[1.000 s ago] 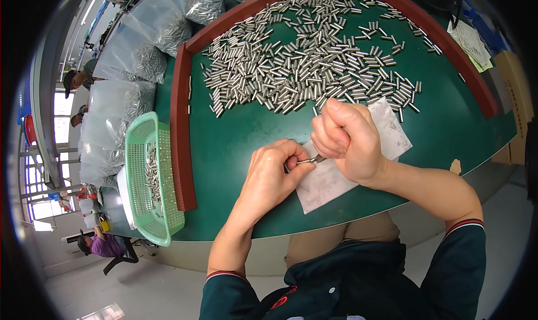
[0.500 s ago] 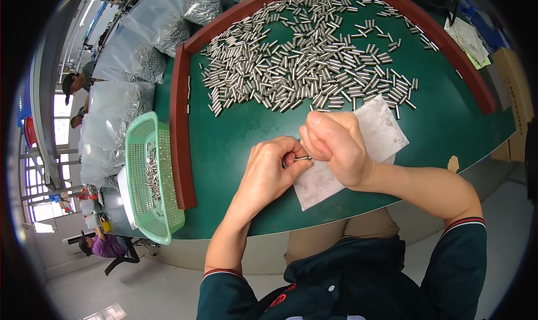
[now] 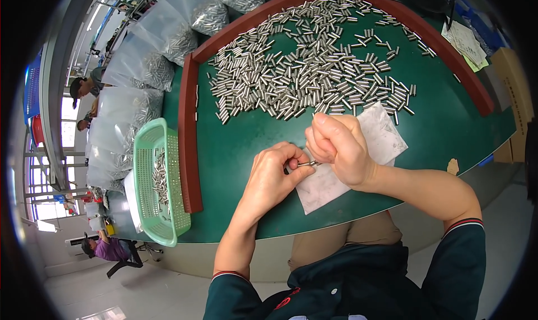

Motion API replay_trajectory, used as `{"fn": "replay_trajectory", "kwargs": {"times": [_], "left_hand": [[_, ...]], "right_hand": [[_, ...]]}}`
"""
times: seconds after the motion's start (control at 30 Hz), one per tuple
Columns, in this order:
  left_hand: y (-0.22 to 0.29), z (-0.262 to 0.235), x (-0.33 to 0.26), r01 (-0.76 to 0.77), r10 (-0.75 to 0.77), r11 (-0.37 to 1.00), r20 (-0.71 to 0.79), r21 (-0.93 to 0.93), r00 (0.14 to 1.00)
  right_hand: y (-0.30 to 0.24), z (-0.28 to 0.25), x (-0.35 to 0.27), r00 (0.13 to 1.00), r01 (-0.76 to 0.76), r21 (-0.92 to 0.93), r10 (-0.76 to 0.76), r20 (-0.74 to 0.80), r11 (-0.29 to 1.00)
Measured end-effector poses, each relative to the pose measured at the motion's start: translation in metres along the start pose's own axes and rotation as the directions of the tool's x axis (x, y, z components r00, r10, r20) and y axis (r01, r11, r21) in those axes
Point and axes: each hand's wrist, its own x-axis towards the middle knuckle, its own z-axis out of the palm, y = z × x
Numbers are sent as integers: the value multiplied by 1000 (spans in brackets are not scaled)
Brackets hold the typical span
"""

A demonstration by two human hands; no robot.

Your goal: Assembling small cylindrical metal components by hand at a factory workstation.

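Note:
My left hand (image 3: pixel 268 173) is closed, with a small metal pin (image 3: pixel 306 164) pinched between thumb and fingers. My right hand (image 3: pixel 348 156) is curled into a fist just to the right, its fingers against or very near the pin's end. What the right fingers hold, if anything, is hidden. Beneath both hands a smudged white cloth or paper sheet (image 3: pixel 325 192) lies on the green tabletop (image 3: pixel 241 146). Beyond my hands spreads a large heap of short shiny metal pins (image 3: pixel 314 82).
A dark red rail (image 3: pixel 189 146) borders the heap. To its left stands a light green perforated basket (image 3: pixel 181 216) with some pins inside. Clear plastic bags of pins (image 3: pixel 159 70) line the far left. A cardboard box (image 3: pixel 514 96) is at right. Other people work in the left background.
The whole view has shifted slightly, so the basket and rail appear farther right and lower. My hands keep nearly the same pose around the pin.

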Motion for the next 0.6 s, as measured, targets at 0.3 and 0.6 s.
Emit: {"fn": "replay_trajectory", "kwargs": {"times": [0.3,0.6], "left_hand": [[-5,2,2,-52,50,997,-35,-59,998],[-2,3,0,-95,97,995,-60,37,993]], "right_hand": [[-7,-1,1,993,116,-17,-116,-11,993],[-4,-5,4,998,63,24,-63,-27,998]]}}
